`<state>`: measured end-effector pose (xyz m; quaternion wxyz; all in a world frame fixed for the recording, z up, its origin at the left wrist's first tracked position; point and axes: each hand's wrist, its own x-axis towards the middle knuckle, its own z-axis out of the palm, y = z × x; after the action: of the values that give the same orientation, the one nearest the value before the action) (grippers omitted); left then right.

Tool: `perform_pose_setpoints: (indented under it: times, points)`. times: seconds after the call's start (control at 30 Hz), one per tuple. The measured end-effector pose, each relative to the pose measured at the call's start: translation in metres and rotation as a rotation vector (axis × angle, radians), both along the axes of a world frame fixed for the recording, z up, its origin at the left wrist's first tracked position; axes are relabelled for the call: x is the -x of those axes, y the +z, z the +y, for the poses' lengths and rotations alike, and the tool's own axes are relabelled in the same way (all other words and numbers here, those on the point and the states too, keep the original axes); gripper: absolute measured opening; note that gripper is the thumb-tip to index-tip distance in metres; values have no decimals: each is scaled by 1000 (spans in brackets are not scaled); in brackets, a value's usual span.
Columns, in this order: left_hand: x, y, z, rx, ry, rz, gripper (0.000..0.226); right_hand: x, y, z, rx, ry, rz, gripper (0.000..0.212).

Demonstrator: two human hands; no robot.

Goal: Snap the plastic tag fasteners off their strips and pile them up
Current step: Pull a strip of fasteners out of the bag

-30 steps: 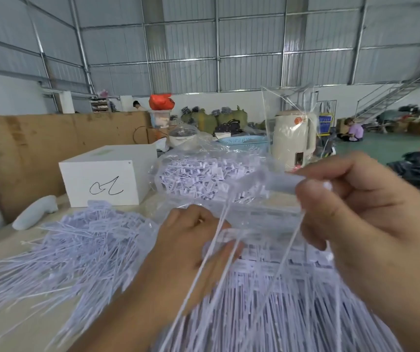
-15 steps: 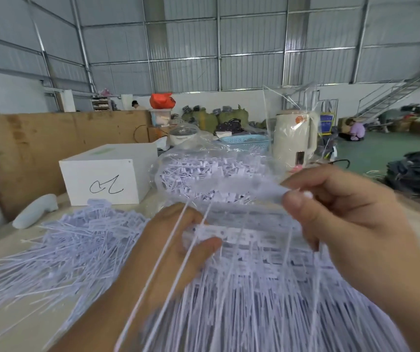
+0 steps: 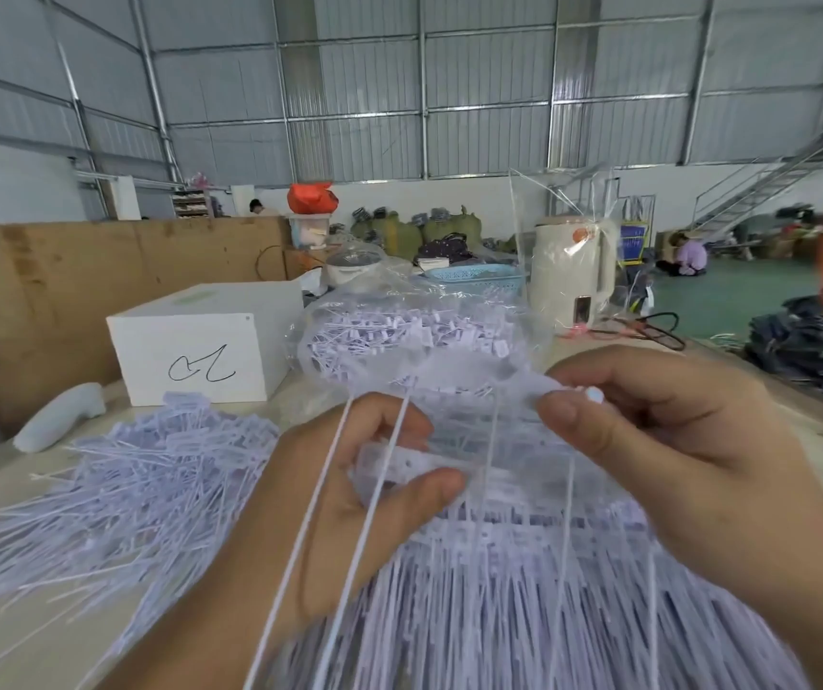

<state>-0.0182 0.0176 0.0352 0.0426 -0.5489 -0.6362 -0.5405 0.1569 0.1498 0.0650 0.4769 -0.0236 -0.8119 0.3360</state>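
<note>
White plastic strip (image 3: 489, 390): right hand (image 3: 688, 470) pinching its end, left hand (image 3: 350, 495) gripping fasteners (image 3: 399, 465) below it; snapping mid-step, needing a twist-off next.

A spread pile of loose white plastic tag fasteners (image 3: 140, 470) lies on the pale worktable (image 3: 6, 634), left of the person's left hand (image 3: 350, 495). Behind the pile stands a white cardboard box (image 3: 200, 341), a white handheld tool (image 3: 61, 415) to its left. A clear plastic bag of fasteners (image 3: 409, 331) sits right of the box, behind both hands; a cream electric kettle (image 3: 574, 271) stands further back right. More fasteners (image 3: 524, 590) lie under the right hand (image 3: 688, 455).
</note>
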Motion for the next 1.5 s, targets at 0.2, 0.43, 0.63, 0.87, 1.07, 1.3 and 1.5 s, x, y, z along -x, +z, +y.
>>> perform_pose_setpoints:
  times: [0.2, 0.43, 0.63, 0.87, 1.07, 1.3, 1.5]
  points:
    - [14, -1, -1, 218, -227, -23, 46, -4, 4, 3, -7, -12, 19, 18]
    - [22, -4, -1, 168, -106, -138, 30, -11, 9, 6, -74, -50, 33, 13]
    - [22, -8, 0, 247, 23, 17, 18, -18, 15, 9, -18, -74, 40, 16]
    - [11, 7, 5, 61, -268, -272, 35, -13, 9, 9, -41, 42, -120, 26]
    - [10, 16, -7, -162, -498, -404, 28, -12, 5, 17, -149, -51, -302, 29]
    - [4, 12, -15, 291, -702, -328, 25, -6, 1, 10, -196, -46, -544, 7]
    - [0, 17, -16, 408, -742, -394, 29, -6, 0, 9, -210, -126, -446, 11]
